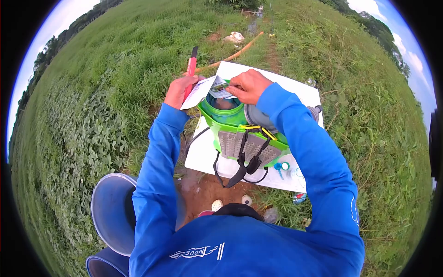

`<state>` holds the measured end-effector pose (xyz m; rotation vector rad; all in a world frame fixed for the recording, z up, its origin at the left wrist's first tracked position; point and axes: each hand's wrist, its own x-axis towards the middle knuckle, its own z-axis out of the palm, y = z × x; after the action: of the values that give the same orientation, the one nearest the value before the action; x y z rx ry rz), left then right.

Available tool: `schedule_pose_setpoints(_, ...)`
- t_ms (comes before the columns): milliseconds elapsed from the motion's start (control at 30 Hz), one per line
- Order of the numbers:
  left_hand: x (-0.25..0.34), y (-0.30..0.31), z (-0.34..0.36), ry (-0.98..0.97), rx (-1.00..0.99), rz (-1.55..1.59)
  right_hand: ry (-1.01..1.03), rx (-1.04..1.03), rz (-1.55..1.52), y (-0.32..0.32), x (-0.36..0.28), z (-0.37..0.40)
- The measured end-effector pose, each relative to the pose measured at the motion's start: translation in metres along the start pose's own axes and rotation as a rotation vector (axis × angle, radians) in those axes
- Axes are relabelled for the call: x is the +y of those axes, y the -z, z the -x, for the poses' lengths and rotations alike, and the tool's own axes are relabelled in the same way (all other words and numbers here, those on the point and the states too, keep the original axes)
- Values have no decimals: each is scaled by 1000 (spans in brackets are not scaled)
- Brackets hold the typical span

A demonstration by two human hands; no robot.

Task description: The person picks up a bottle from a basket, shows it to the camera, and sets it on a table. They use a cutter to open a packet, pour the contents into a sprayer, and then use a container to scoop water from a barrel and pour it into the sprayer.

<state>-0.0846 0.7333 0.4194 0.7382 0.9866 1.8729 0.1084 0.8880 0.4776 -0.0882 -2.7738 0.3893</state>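
Observation:
My left hand [180,91] is closed round a red cutter [190,74] with a black end, and a white paper packet [200,92] is at its fingers. My right hand [250,86] pinches the printed side of the packet over the round open mouth of a green tank [222,116]. The tank has a grey back panel, black straps [244,168] and yellow clips. It stands on a white board [295,87]. A grey round lid [259,116] lies beside the opening, partly under my right forearm.
Two blue barrels [99,217] stand at the lower left. A small bottle [295,173] and a white-and-teal cap [285,165] are on the board's near right part. An orange hose [240,51] runs through the grass beyond, near a pale sack [235,37].

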Motion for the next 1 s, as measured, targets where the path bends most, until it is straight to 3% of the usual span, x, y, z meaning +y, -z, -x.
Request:
schedule_pose_setpoints(67,4,6,-5,55,-18,-73,-33,-83,29,5,-6,0)
schedule_pose_setpoints(400,-2,14,-21,79,-93,-327,-80,-31,61,-3,-14,3)
schedule_pose_setpoints(600,-6,13,-19,-24,-70,-223,-166,10,168,-8,-25,3)
schedule_pose_setpoints(700,-8,18,-19,2,-107,-378,-147,13,191,-10,-25,4)
schedule_pose_setpoints(767,-15,23,-23,-91,-80,-446,-144,24,199,-12,-26,2)
schedule_pose_setpoints(1000,-16,25,-17,-156,-100,-359,-166,5,135,-12,-30,4)
